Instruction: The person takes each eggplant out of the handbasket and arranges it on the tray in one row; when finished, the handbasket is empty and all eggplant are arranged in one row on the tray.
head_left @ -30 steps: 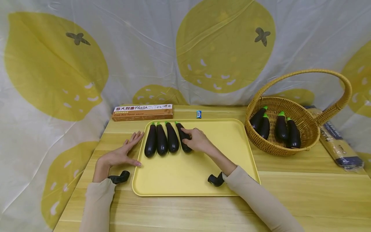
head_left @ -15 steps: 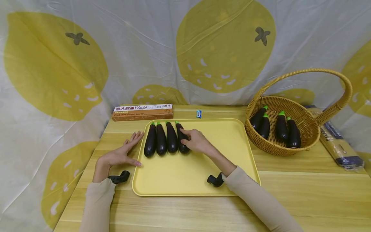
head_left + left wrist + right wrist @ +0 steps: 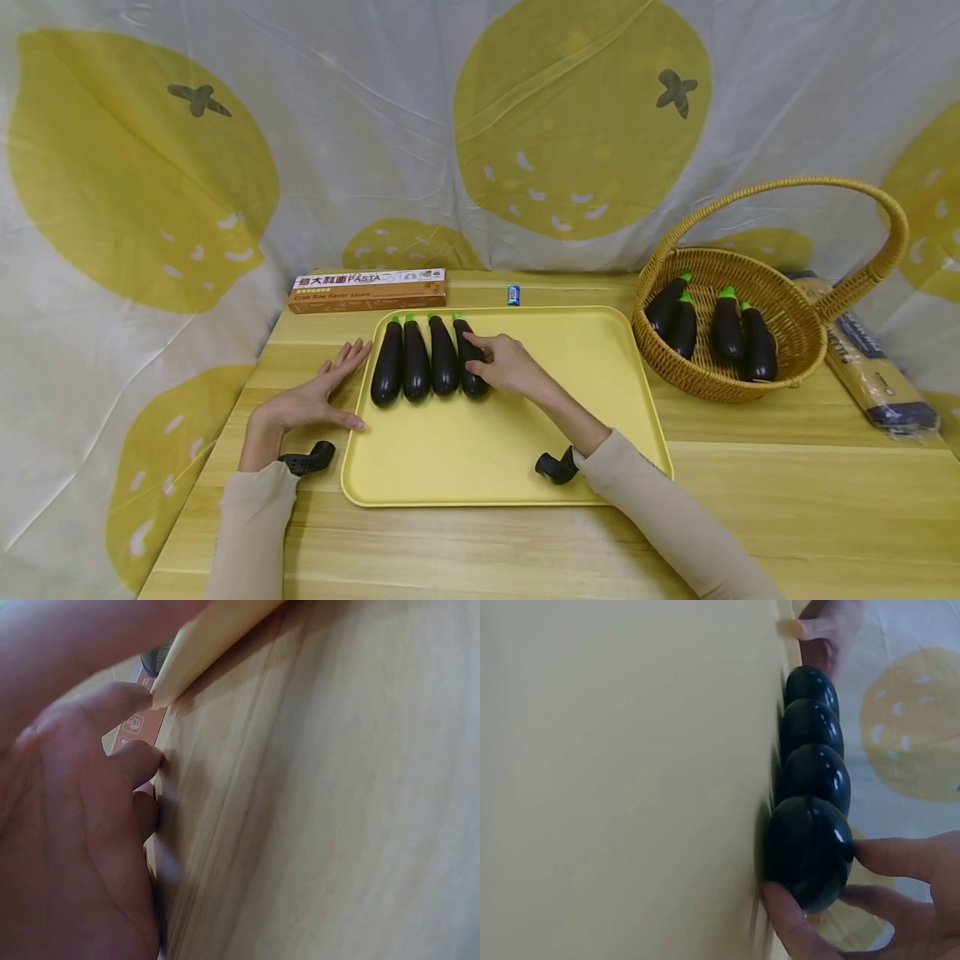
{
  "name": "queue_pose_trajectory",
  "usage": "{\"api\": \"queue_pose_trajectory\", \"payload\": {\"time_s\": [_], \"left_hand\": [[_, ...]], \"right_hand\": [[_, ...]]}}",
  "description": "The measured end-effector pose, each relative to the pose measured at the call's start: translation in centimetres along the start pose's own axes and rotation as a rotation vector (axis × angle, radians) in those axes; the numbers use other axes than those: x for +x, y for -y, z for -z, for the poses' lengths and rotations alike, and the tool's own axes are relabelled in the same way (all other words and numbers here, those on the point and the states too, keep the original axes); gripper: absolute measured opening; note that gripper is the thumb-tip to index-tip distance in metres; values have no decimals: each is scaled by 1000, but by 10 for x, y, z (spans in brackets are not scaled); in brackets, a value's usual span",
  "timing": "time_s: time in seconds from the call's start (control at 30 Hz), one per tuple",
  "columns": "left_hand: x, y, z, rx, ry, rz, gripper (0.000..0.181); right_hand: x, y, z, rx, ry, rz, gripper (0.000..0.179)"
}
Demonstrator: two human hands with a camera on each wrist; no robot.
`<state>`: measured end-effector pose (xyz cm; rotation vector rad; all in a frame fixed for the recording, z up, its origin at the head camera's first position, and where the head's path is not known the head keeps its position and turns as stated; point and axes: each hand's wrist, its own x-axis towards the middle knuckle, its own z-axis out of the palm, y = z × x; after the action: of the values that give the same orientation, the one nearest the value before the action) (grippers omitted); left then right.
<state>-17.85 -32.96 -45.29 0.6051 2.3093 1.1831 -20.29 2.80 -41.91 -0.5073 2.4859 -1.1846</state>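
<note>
Four dark eggplants would be too exact to tally, so: several eggplants (image 3: pixel 416 367) with green stem ends lie side by side at the left of the yellow tray (image 3: pixel 450 467), stems toward the back. My right hand (image 3: pixel 513 367) grips the rightmost eggplant (image 3: pixel 474 387) between thumb and fingers; the right wrist view shows its rounded end (image 3: pixel 806 851) between them, right against its neighbour. At the tray's left rim rests my left hand (image 3: pixel 303 402), fingers spread and thumb at the edge. In the left wrist view, fingertips meet the tray's rim (image 3: pixel 217 641) over the wooden table.
A wicker basket (image 3: pixel 652 362) with a tall handle stands at the right, several eggplants inside. Behind it lies a plastic-wrapped package (image 3: pixel 881 379). A pasta box (image 3: pixel 367 292) and a small blue packet (image 3: pixel 513 295) sit behind the tray.
My right hand has slid the rightmost eggplant slightly left, closing the gap to its neighbour. The left hand has stayed at the tray's rim.
</note>
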Motion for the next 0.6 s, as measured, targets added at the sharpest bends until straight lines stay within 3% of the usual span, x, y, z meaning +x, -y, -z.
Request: {"api": "queue_pose_trajectory", "payload": {"time_s": [0.3,0.6], "left_hand": [[0,1,0,10,2,-5,122],[0,2,0,28,1,-8,121]], "right_hand": [[-11,-6,18,11,21,14,60],[-58,-20,79,1,2,48,62]]}}
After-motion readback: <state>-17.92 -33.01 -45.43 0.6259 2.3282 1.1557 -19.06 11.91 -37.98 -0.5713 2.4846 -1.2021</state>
